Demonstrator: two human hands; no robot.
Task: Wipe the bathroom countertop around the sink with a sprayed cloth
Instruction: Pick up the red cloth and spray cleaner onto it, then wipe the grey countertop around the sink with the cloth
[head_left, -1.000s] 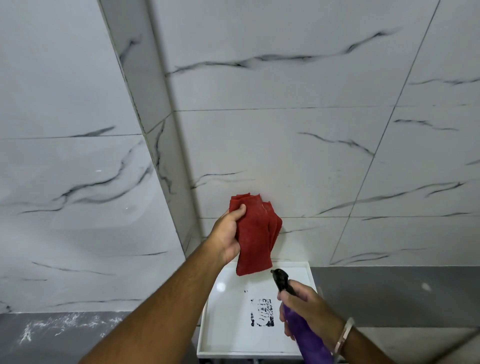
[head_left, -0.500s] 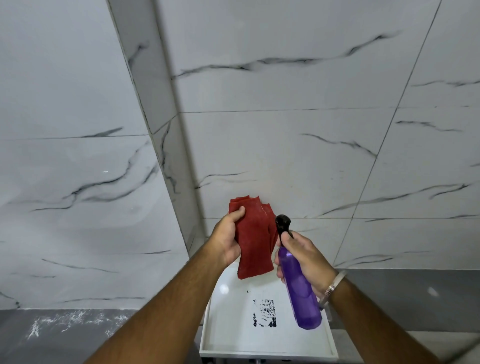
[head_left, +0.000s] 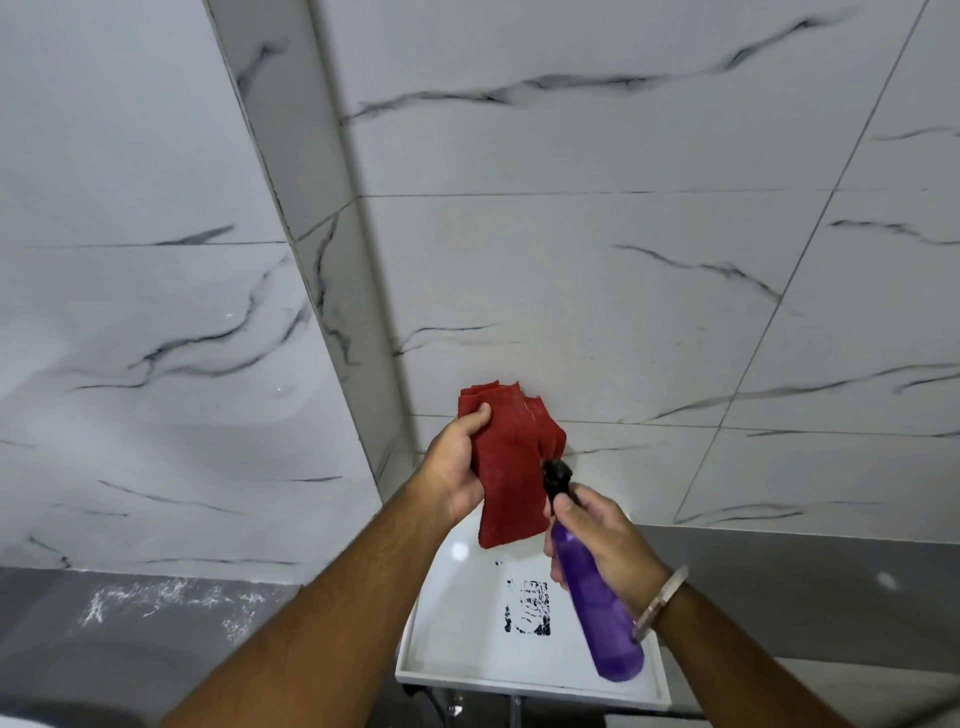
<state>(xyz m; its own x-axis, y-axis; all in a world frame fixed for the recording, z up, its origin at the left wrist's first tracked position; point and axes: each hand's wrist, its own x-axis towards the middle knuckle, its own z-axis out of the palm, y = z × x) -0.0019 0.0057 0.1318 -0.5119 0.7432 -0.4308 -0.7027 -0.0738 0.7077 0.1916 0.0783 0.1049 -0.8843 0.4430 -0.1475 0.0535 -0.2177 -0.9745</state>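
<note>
A folded red cloth (head_left: 506, 478) hangs upright in my left hand (head_left: 457, 467), thumb over its upper left corner. My right hand (head_left: 602, 540) grips a purple spray bottle (head_left: 597, 608) by the neck; its black nozzle (head_left: 557, 475) sits right against the cloth's right edge. Both hands are held in the air in front of the tiled wall, above a white rectangular basin (head_left: 452, 613). The countertop is mostly out of view.
White marble-look wall tiles (head_left: 571, 260) fill the view, with a protruding tiled column (head_left: 332, 291) to the left. A grey band (head_left: 130, 608) with white smears runs along the wall base. A torn black label (head_left: 530, 608) marks the basin.
My right hand has raised the spray bottle from low beside the basin up to the cloth, bringing the nozzle against it. The left hand has kept the cloth nearly still.
</note>
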